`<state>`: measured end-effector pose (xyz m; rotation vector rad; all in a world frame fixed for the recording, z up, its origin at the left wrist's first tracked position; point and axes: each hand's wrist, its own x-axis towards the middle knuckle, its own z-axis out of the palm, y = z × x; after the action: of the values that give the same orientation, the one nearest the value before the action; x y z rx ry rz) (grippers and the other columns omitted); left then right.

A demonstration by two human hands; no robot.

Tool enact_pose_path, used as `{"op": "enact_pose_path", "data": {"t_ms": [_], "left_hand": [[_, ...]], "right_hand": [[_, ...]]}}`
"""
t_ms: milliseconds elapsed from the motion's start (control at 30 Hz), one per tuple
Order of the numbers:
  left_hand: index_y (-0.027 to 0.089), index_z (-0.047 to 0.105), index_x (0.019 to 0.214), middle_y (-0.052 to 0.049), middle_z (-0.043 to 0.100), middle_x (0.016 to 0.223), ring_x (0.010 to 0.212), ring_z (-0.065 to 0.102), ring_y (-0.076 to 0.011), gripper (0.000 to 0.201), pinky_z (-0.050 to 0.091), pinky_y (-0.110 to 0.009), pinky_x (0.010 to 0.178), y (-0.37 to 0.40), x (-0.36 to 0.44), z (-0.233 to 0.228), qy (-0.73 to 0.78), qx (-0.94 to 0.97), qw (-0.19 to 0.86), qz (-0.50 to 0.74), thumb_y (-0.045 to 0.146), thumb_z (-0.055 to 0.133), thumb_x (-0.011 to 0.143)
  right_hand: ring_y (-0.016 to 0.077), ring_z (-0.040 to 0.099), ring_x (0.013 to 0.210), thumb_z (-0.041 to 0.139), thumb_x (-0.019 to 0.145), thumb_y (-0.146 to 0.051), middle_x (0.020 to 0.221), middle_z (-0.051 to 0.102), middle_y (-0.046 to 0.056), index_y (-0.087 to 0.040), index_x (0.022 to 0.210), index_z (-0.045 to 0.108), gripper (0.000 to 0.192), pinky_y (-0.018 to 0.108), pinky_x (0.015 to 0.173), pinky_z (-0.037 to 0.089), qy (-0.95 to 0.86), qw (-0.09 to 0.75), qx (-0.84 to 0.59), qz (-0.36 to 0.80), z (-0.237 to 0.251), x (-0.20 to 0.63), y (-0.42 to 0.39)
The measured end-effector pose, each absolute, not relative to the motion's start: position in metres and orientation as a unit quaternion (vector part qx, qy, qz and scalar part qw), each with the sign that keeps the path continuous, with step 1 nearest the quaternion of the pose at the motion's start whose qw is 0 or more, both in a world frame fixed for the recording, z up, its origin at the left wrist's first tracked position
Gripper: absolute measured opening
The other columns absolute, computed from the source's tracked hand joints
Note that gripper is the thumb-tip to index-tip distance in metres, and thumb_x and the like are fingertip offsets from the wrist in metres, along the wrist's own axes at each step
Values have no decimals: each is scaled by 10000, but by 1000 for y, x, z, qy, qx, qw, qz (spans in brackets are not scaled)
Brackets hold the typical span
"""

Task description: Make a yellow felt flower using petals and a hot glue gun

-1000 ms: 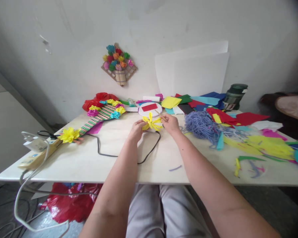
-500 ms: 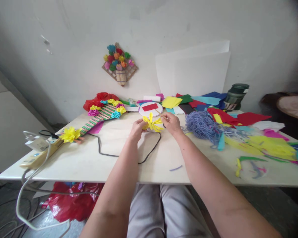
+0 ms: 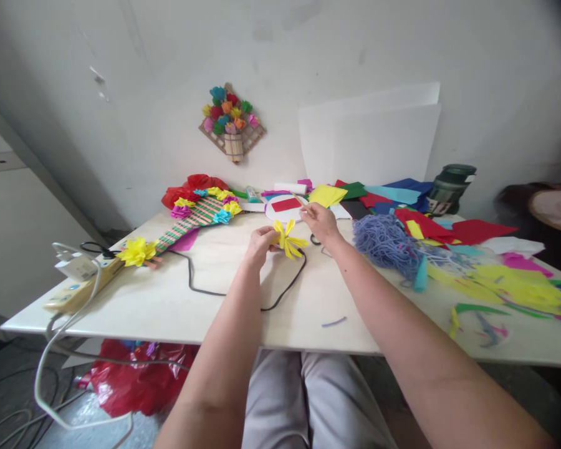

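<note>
Our left hand (image 3: 260, 244) pinches the yellow paper flower (image 3: 288, 239) just above the white table (image 3: 168, 299), while our right hand (image 3: 322, 223) is closed on a thin wooden stick (image 3: 303, 203) near the flower's petals. We judge the thin petals could tear or crush if the stick pushes too hard, and the black cable (image 3: 280, 293) lying just below could snag our wrists. The dark jar (image 3: 449, 187) carries a label, but we cannot read it.
</note>
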<state>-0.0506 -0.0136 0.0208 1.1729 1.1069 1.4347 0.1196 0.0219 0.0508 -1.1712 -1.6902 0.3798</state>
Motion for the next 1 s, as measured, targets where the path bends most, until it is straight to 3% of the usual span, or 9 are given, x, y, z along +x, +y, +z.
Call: {"op": "enact_pose_path", "data": {"t_ms": [167,300,533,767,1000], "left_hand": [[125,584,601,8,508,476,421,419,-74,119,258,-196,387,-18,-48,22,458,509,464,562,232,598,551],[119,595,602,5,502,476,432,417,-74,127,256,-203,409,-24,-44,27,473,518,454,549,236,603,552],[120,590,571,18,477,453,416,371,-62,113,237,-212,419,-29,-40,32,486,562,436,507,231,592,554],[114,619,603,21,486,462,422,380,-66,144,256,-208,422,-30,-40,32,493,573,424,500,251,604,561],[115,654,640,8,519,491,435,399,-75,177,270,-208,418,-27,-41,28,498,578,422,489,268,606,565]], "right_hand": [[164,547,739,540,701,-334,884,607,49,-196,773,624,177,278,641,433,-720,531,-423,145,31,119,19],[195,574,887,543,700,-317,982,617,63,-201,839,621,198,283,663,460,-719,557,-371,188,22,125,20],[148,567,655,573,707,-390,755,652,10,-191,785,618,219,273,634,436,-739,482,-404,241,21,123,16],[136,536,638,551,671,-321,660,605,-9,-172,689,596,157,259,628,422,-766,433,-397,263,19,122,14],[128,520,603,563,628,-289,634,595,-16,-162,677,606,142,255,602,416,-748,447,-370,322,17,121,16]]}}
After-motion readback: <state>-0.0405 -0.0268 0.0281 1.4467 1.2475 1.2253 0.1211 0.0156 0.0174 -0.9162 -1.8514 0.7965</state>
